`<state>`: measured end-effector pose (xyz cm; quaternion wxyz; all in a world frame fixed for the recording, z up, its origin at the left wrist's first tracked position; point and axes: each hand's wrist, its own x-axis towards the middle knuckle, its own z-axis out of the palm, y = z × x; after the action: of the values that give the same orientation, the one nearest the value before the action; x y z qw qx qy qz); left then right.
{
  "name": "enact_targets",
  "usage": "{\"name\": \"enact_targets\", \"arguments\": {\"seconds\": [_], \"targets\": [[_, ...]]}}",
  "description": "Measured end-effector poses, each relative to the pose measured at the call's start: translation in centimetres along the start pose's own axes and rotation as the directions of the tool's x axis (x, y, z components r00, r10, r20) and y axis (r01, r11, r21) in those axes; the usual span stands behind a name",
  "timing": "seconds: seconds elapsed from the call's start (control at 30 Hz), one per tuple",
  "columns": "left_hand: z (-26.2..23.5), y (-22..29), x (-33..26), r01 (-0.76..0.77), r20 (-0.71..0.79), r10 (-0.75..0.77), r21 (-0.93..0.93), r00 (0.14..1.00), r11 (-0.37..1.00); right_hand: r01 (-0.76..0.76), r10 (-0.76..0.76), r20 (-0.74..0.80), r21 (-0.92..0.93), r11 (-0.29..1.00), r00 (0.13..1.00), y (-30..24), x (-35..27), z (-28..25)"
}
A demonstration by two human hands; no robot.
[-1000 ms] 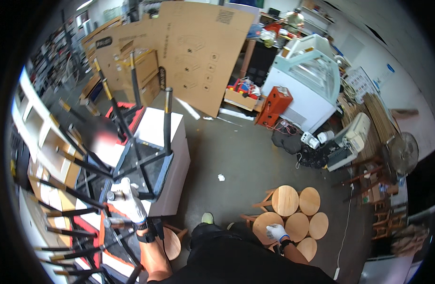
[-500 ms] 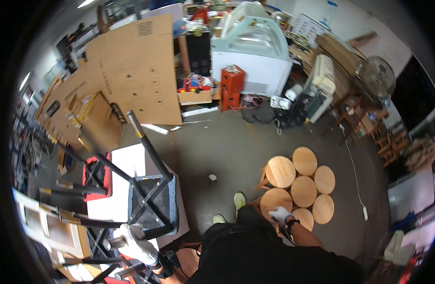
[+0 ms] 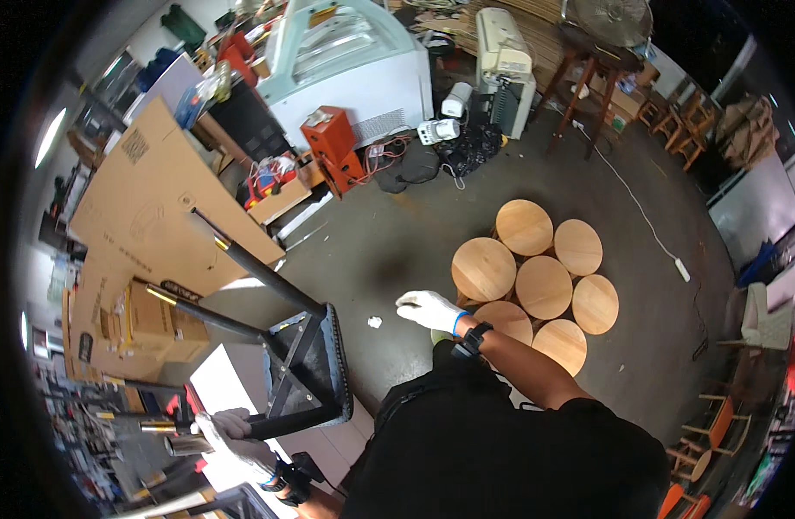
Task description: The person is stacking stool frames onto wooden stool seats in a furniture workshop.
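My left hand [image 3: 237,439], in a white glove, is closed around a black leg of an upturned stool [image 3: 309,368]. The stool has a blue-grey padded edge, crossed black braces and gold-banded leg tips. Its seat faces down beside and over a white box-like surface [image 3: 220,376]; whether it rests there or hangs clear I cannot tell. My right hand [image 3: 428,310], also gloved, is in the air with fingers stretched toward the left and holds nothing. Just right of it stands a cluster of round-topped wooden stools [image 3: 544,288], partly covered by my forearm.
A large cardboard sheet [image 3: 155,208] and a cardboard box [image 3: 160,320] stand at left. Behind are an orange-red metal box [image 3: 328,134] and a white glass-topped freezer [image 3: 354,86]. A white cable with a power strip [image 3: 682,270] runs along the floor at right.
My right hand has left a wooden stool's top and moved up and left. My view has turned right. My left hand keeps the black-legged stool, which now stands apart from the red-edged one.
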<state>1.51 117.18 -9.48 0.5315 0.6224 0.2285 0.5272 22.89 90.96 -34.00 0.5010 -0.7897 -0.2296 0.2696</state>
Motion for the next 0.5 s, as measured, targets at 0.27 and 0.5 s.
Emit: {"name": "enact_targets", "arguments": {"seconds": [0.27,0.5], "targets": [[13.5,-3.1,6.9,0.095,0.181,-0.096,0.019,0.979,0.995,-0.071,0.081,-0.014,0.359,0.930,0.997,-2.2,2.8,-10.0],[26.6,-7.2,10.5,0.073,0.527,-0.098,0.068,0.844,0.995,-0.053,0.196,-0.075,0.815,0.577,0.978,-5.0,2.5,-17.1]]}}
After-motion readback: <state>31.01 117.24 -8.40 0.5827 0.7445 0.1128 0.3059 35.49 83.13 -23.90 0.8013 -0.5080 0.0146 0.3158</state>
